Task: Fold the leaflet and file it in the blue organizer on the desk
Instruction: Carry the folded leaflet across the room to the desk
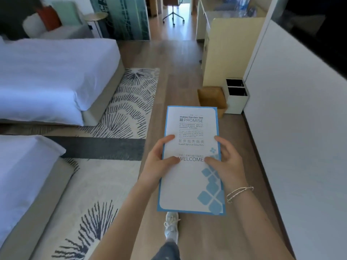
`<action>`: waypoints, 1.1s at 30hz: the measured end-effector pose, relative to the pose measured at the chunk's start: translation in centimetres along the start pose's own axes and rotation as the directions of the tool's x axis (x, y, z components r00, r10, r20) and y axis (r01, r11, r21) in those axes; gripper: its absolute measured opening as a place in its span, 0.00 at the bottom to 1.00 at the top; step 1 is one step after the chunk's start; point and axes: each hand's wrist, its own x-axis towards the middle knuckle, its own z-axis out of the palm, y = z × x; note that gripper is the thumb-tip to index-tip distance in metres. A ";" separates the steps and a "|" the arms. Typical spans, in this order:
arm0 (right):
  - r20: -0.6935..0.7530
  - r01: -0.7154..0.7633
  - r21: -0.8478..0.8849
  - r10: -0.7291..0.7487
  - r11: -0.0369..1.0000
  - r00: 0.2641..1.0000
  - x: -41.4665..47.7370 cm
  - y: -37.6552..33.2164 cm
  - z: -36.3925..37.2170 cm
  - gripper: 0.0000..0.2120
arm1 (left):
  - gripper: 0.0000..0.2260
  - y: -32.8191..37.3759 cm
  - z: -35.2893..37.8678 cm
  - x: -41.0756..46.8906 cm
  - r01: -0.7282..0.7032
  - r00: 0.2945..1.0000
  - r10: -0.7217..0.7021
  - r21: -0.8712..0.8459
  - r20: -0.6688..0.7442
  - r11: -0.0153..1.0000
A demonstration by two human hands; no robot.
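Observation:
The leaflet is a tall white sheet with a blue border and the word WELCOME printed across its middle. I hold it flat in front of me, above the wooden floor. My left hand grips its left edge, thumb on the front. My right hand grips its right edge, thumb next to the WELCOME print; a thin bracelet circles that wrist. The blue organizer and the desk top are not in view.
Two white beds stand on the left beside patterned rugs. A white wall panel runs along the right. Ahead right are a cream cabinet, a wicker basket and a white two-slot bin. An office chair stands far ahead.

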 end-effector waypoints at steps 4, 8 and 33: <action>0.098 0.005 0.000 -0.005 1.000 0.995 9.3 0.1 5.6 0.31 | 0.26 0.5 -4.0 8.2 -0.007 0.995 0.004 -0.031 -0.099 1.000; 0.108 0.018 -0.017 -0.016 1.000 0.994 18.6 -2.5 9.9 0.30 | 0.27 3.5 -6.7 18.0 0.002 0.996 -0.007 -0.060 -0.084 0.998; 0.156 0.013 -0.049 -0.006 0.999 0.988 82.8 -11.6 23.9 0.29 | 0.27 16.9 -9.3 82.6 -0.013 0.994 0.007 -0.051 -0.108 0.999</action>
